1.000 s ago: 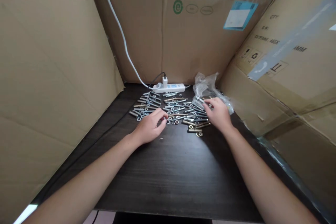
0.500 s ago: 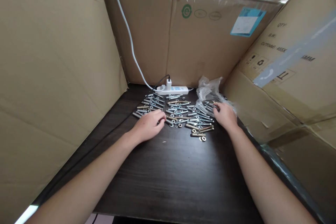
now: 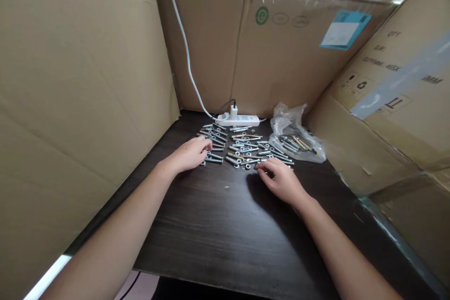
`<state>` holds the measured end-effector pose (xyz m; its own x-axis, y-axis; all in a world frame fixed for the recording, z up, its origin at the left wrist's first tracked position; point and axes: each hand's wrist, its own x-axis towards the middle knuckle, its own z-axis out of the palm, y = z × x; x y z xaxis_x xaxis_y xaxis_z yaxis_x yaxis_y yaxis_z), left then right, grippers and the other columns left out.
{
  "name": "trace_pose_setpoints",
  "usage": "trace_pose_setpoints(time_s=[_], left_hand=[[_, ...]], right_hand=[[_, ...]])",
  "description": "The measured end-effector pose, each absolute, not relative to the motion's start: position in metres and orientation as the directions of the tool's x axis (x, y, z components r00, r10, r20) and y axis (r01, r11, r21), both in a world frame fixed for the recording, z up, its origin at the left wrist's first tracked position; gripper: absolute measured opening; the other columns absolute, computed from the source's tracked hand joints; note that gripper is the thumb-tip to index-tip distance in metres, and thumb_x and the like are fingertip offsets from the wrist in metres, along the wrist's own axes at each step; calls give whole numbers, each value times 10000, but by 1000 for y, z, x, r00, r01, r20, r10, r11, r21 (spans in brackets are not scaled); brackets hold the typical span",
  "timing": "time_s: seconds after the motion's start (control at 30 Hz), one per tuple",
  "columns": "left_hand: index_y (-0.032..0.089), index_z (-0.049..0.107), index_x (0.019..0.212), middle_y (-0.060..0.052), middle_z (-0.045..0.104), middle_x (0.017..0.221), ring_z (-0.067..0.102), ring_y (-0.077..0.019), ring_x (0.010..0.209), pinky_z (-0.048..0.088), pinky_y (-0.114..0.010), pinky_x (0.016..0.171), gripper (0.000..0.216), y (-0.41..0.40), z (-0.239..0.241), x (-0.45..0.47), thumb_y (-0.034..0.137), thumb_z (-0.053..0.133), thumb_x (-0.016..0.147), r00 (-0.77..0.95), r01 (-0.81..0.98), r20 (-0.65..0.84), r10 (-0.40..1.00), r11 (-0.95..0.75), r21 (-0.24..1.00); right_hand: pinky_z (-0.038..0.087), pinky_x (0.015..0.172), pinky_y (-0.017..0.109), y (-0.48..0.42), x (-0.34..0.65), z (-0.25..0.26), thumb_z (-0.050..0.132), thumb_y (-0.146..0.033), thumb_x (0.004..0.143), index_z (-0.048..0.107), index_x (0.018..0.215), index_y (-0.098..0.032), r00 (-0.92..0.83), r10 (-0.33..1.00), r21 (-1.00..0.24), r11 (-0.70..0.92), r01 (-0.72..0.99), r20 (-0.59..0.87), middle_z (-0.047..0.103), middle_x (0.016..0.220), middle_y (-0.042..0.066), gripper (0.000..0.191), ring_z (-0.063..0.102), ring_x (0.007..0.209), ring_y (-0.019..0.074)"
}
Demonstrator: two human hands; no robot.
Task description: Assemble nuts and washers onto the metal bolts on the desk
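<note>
Cardboard boxes (image 3: 87, 79) wall a dark table (image 3: 228, 225) strewn with bolts (image 3: 242, 146).
Left hand (image 3: 190, 155) lies palm down on the bolts' left edge, right hand (image 3: 281, 180) curls over their near edge; whether either grips one cannot be told.

We've one head cam, looking forward and down at the tabletop (image 3: 228, 229), close range, cardboard walls (image 3: 80, 84) around.

Bare left forearm (image 3: 116, 232) (right forearm (image 3: 333, 243) likewise)
</note>
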<state>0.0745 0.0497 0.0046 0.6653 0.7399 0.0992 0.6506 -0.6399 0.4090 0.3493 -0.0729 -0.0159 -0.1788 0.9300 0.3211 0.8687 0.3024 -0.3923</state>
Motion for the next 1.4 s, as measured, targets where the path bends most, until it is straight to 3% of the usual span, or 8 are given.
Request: trace_pose_setpoints(time_s=[0.2,0.33,0.53,0.8,1.0,1.2,1.4], left_hand=[[234,541,920,-25,530,972,471,-197,968,397,-314,854,349,49,13,55,47,381,672,620,763,-139,772,-552,337],[227,511,958,-43,498,1011,464,-209,974,404,-332,860,395,52,12,48,46,401,625,571,812,-210,793,-510,284],[199,486,1011,-68,475,1052,461,-208,982,410,-315,861,417,53,8,49,51,409,629,505,859,-182,844,-470,203],[191,528,898,-80,492,968,457,-230,890,411,-339,777,182,52,9,51,157,426,751,509,859,-160,846,-510,39],[196,499,845,-56,539,929,482,-216,885,402,-304,735,129,45,16,56,189,457,722,535,844,-210,818,-524,112],[200,457,913,-41,589,887,544,-170,726,382,-269,607,140,41,22,60,215,393,789,485,874,-337,807,-432,225],[216,461,1002,-35,609,933,556,-170,769,385,-263,632,214,39,17,66,270,435,797,568,814,-241,787,-494,305]], right_hand=[[448,764,321,-76,345,-16,501,-210,857,633,861,-210,-209,920,-426,344,837,331,641,862,49,132,563,839,200],[444,773,328,-77,345,-16,501,-212,861,633,871,-211,-220,925,-429,342,836,310,640,868,49,132,562,849,201],[445,758,327,-77,344,-17,504,-203,857,633,878,-208,-224,929,-441,340,830,294,635,862,49,131,560,841,196],[448,760,334,-77,344,-15,500,-197,856,634,873,-208,-220,930,-447,338,828,294,639,858,50,135,565,840,199],[447,759,324,-78,343,-16,505,-207,853,632,875,-221,-218,933,-458,332,825,285,641,863,42,130,569,847,197],[446,763,326,-77,343,-16,500,-210,856,637,868,-216,-225,937,-453,327,829,266,642,850,43,137,568,844,196],[453,742,316,-79,341,-13,502,-195,844,647,862,-206,-215,945,-467,310,828,247,642,831,49,146,573,806,189]])
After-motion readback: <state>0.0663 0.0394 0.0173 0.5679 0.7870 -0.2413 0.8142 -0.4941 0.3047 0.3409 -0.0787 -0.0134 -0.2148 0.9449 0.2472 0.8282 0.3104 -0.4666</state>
